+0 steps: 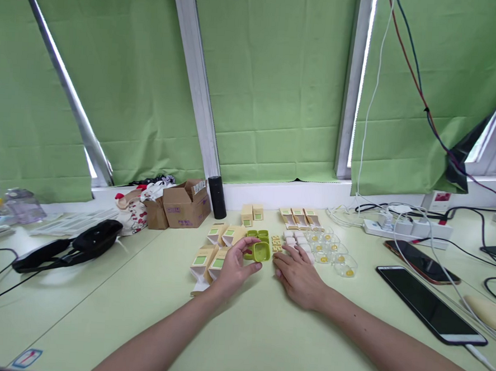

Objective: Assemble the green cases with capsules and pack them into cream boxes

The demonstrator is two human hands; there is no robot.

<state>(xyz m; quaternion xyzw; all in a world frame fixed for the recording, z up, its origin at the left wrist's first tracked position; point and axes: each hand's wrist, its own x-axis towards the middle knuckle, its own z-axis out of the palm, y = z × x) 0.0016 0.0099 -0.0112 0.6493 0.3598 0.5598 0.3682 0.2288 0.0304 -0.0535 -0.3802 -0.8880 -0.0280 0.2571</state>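
Held near the middle of the table, a small square green container (262, 252) is gripped by the fingers of my left hand (237, 265), its open side facing me. More green containers (262, 234) stand just behind it. My right hand (299, 275) lies palm down to the right, its fingertips by small yellowish pieces (276, 241) and partly over white blocks (290, 240); whether it grips one is hidden. Clear cups with yellow centres (334, 247) stand right of the blocks. Opened small cartons with green labels (202, 261) lie beside my left hand.
More small cartons (300, 216) stand farther back. A brown cardboard box (187, 207) and black cylinder (217, 197) are at the back left, with a black pouch (95, 240) nearer. Phones (429, 303), cables and a power strip (386, 230) occupy the right.
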